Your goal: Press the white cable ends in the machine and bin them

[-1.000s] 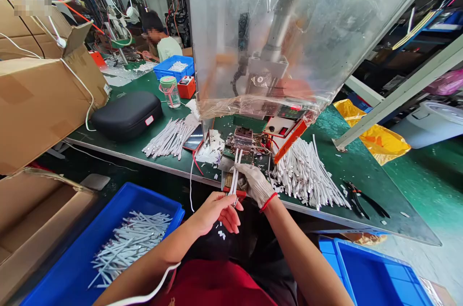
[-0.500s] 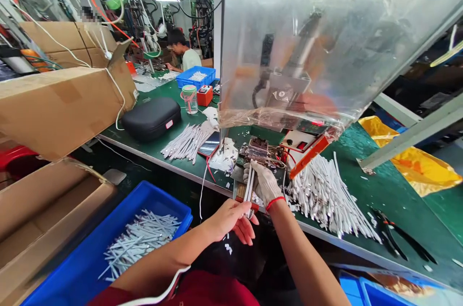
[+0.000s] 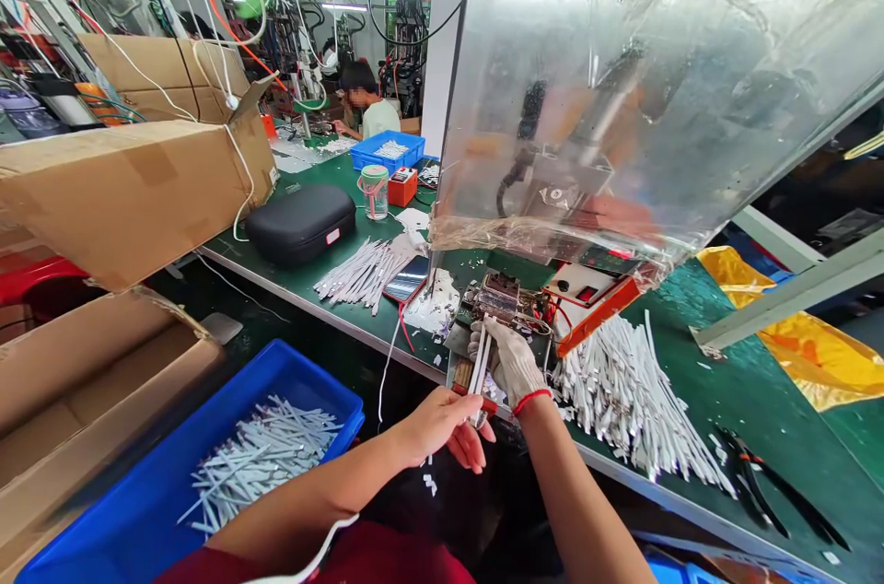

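My right hand [image 3: 509,363], in a white knit glove with a red wrist band, presses a few flat white strips [image 3: 481,367] down onto a small bench fixture with a red base [image 3: 470,396]. My bare left hand [image 3: 442,429] holds the lower ends of those strips just below the glove. Behind them stands a machine with exposed circuit boards [image 3: 501,300], partly under a clear plastic sheet [image 3: 566,105]. A large pile of white strips [image 3: 635,409] lies to the right of my gloved hand.
A blue crate of pale strips [image 3: 276,381] sits lower left by cardboard boxes [image 3: 131,197]. On the green bench [image 3: 304,275] are a black zip case [image 3: 301,225], a strip bundle [image 3: 363,271], a phone [image 3: 407,278] and pliers [image 3: 756,487]. A co-worker [image 3: 369,100] sits beyond.
My head has turned, so the bench slides right and lower in view. My hands stay at the fixture with the strips, and their grip looks unchanged.
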`<action>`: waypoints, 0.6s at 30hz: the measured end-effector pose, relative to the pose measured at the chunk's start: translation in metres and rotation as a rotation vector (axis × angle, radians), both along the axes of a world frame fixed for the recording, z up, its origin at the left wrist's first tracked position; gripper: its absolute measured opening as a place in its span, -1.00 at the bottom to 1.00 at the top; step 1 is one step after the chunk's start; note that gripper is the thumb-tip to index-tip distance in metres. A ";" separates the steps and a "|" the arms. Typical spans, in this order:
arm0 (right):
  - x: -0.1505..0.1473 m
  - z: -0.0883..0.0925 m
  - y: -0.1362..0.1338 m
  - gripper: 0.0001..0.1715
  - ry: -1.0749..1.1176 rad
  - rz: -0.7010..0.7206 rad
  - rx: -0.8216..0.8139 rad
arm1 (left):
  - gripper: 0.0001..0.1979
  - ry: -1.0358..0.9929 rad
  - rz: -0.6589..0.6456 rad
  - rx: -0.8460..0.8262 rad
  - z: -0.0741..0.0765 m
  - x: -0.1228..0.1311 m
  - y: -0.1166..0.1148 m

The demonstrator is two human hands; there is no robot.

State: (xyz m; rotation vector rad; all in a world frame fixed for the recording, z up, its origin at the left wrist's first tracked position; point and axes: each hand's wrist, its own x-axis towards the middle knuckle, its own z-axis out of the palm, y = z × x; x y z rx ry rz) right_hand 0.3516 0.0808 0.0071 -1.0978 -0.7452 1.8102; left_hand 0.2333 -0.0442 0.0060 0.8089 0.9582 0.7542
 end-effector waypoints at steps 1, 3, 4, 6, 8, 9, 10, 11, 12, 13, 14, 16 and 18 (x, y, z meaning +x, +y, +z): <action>0.000 -0.002 0.000 -0.78 0.000 -0.003 0.001 | -0.29 0.001 0.000 0.002 0.000 0.000 0.000; -0.001 -0.005 0.002 -0.77 0.011 -0.005 0.006 | -0.29 0.001 0.001 0.006 0.001 0.000 0.000; -0.002 -0.007 0.002 -0.76 0.025 -0.004 0.012 | -0.29 0.000 0.004 0.007 0.002 0.000 0.000; -0.004 -0.009 0.003 -0.73 0.061 0.000 0.032 | -0.29 0.000 0.015 0.012 0.002 0.002 0.000; -0.003 -0.008 0.001 -0.70 0.081 -0.009 0.060 | -0.31 -0.001 0.028 0.027 0.002 0.003 -0.002; -0.002 -0.005 -0.002 -0.68 0.075 -0.009 0.071 | -0.33 -0.004 0.029 0.040 0.002 0.003 -0.004; 0.000 -0.002 -0.005 -0.67 0.062 -0.002 0.080 | -0.36 -0.006 0.021 0.055 0.001 0.002 -0.007; 0.002 0.003 -0.010 -0.66 0.050 0.013 0.087 | -0.39 -0.006 0.002 0.068 -0.001 -0.001 -0.010; 0.005 0.007 -0.017 -0.64 0.049 0.032 0.092 | -0.42 -0.001 -0.030 0.076 -0.003 -0.004 -0.015; 0.008 0.012 -0.025 -0.63 0.063 0.051 0.099 | -0.44 0.012 -0.082 0.080 -0.005 -0.008 -0.021; 0.009 0.015 -0.034 -0.61 0.089 0.067 0.105 | -0.46 0.041 -0.140 0.081 -0.007 -0.012 -0.027; 0.011 0.020 -0.054 -0.61 0.158 0.053 0.117 | -0.49 0.165 -0.240 0.107 -0.008 -0.021 -0.040; 0.009 0.021 -0.073 -0.66 0.229 -0.056 0.134 | -0.51 0.361 -0.257 0.210 -0.003 -0.028 -0.053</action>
